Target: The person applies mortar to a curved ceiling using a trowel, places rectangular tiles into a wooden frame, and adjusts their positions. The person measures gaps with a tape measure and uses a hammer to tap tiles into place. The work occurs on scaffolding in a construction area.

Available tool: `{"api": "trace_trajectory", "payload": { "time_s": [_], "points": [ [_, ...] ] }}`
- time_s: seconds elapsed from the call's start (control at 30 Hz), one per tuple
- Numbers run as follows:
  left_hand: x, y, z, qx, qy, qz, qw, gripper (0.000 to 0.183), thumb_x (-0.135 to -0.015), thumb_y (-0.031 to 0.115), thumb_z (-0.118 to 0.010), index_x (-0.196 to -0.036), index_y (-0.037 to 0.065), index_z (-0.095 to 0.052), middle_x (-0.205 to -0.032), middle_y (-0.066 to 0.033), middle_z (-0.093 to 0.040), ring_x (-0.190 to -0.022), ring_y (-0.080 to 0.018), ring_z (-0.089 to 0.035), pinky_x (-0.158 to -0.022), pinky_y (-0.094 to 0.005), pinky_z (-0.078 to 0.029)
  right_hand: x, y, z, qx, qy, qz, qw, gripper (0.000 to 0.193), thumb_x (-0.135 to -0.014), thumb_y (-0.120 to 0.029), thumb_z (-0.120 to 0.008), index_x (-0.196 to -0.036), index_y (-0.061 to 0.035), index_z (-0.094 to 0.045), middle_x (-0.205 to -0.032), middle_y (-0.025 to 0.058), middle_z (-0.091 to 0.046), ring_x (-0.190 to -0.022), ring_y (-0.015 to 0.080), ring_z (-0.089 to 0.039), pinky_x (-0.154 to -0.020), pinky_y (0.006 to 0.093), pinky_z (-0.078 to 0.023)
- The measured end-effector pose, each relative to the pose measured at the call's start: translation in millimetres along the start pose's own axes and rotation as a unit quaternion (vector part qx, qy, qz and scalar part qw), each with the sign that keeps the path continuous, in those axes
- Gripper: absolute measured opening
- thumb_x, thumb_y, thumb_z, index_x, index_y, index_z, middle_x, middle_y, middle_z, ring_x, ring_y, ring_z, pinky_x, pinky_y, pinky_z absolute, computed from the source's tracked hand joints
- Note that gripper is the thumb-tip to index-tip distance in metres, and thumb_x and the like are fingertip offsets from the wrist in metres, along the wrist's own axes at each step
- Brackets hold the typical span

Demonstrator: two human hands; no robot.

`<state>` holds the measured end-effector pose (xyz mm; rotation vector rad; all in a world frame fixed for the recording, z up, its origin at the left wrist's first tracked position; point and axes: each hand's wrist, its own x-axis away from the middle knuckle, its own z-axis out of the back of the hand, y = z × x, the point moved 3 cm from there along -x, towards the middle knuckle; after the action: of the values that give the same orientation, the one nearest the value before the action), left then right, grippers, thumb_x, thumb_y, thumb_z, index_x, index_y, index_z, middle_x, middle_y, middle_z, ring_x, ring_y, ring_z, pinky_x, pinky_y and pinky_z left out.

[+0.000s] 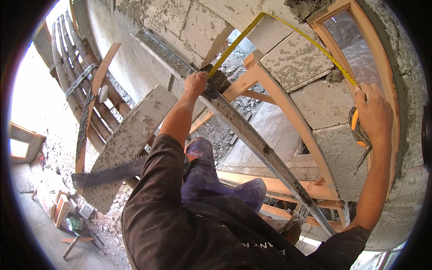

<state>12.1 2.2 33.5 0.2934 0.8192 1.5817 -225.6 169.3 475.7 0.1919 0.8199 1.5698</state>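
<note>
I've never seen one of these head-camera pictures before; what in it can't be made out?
All in the head view:
Near end of the yellow tape: hidden by the left hand.
Its markings: too small to read.
Part of the tape case: behind the right hand.
Part of the saw: behind the left sleeve.

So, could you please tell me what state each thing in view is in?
Yellow tape: drawn out, bent in an arch
Tape case: gripped in the right hand
Left hand: closed on the tape
Right hand: closed around the case
Handsaw: blade bare, in neither hand
Grey bar: slanting, mortar-smeared
Wooden window frame: set in the wall
</note>
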Motion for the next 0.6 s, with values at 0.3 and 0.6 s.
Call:
{"api": "trace_trajectory", "payload": {
  "time_s": [0.3,0.6],
  "points": [
    [-0.2,-3.3,-1.4,-0.007,0.013,-0.013,1.0,0.018,-0.087,0.026,-0.052,-0.089,0.012,-0.064,-0.09,-0.0095,-0.065,-0.087,-0.031,-0.062,-0.074,-0.0422,-0.049,-1.3,0.8,-0.9,0.003,-0.001,0.002,1.0,0.032,-0.091,-0.029,-0.043,-0.108,-0.0077,-0.06,-0.096,0.0138,-0.058,-0.09,0.0304,-0.059,-0.079,0.042,-0.045],
    [-0.4,2.0,0.7,-0.013,-0.04,0.019,0.999,0.024,-0.088,0.026,-0.05,-0.106,0.019,-0.065,-0.102,-0.0082,-0.065,-0.096,-0.0289,-0.061,-0.082,-0.0406,-0.048,-1.2,0.2,0.8,0.006,-0.005,-0.005,1.0,0.032,-0.091,-0.029,-0.043,-0.107,-0.0061,-0.06,-0.095,0.0145,-0.057,-0.09,0.0307,-0.058,-0.079,0.0419,-0.044]
  ]
}}
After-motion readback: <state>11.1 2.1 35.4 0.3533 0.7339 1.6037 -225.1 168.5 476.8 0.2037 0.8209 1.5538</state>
